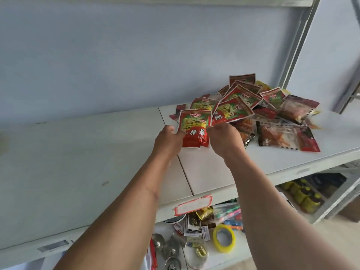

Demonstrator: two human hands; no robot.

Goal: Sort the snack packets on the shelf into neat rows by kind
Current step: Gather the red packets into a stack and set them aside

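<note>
A red and green snack packet stands upright on the white shelf, held from both sides. My left hand grips its left edge and my right hand grips its right edge. Behind and to the right lies a loose pile of packets: several more red and green ones on top, and dark red clear-windowed ones at the front right. A few yellow packets peek out at the back of the pile.
The shelf's left half is bare board. A metal upright stands at the back right. A red-bordered label hangs on the shelf's front edge. The lower shelf holds a yellow tape roll, metal lids, small boxes and yellow-capped jars.
</note>
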